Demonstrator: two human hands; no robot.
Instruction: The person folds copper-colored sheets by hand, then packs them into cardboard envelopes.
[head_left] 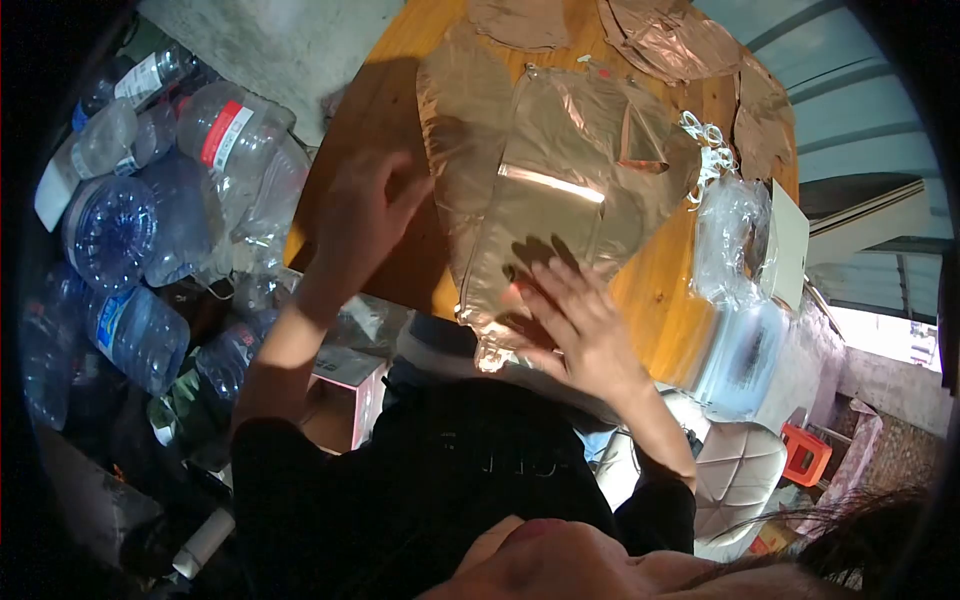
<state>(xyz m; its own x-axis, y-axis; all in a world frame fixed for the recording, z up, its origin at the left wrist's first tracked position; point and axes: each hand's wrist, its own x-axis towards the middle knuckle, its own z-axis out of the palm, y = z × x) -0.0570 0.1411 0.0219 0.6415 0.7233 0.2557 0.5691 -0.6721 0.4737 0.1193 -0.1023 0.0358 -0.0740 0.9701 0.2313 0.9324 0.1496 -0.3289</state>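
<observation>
Flat rose-gold foil balloons (560,130) lie spread over the round wooden table (655,310). My right hand (580,325) is over the lower part of the foil, its fingers spread and nothing gripped in them. The foil's narrow crumpled end (492,352) reaches past the near table edge, just left of that hand. My left hand (375,205) is raised at the left side of the table, near the foil's left edge. It is in shadow and blurred, so its fingers cannot be made out clearly.
More foil pieces (680,40) lie at the far side. White cords (708,150), clear plastic packaging (730,235) and a blurred stack of clear bags (740,355) are at the right. Plastic bottles (235,130) crowd the left. An open box (345,395) and a padded seat (738,475) stand below the table.
</observation>
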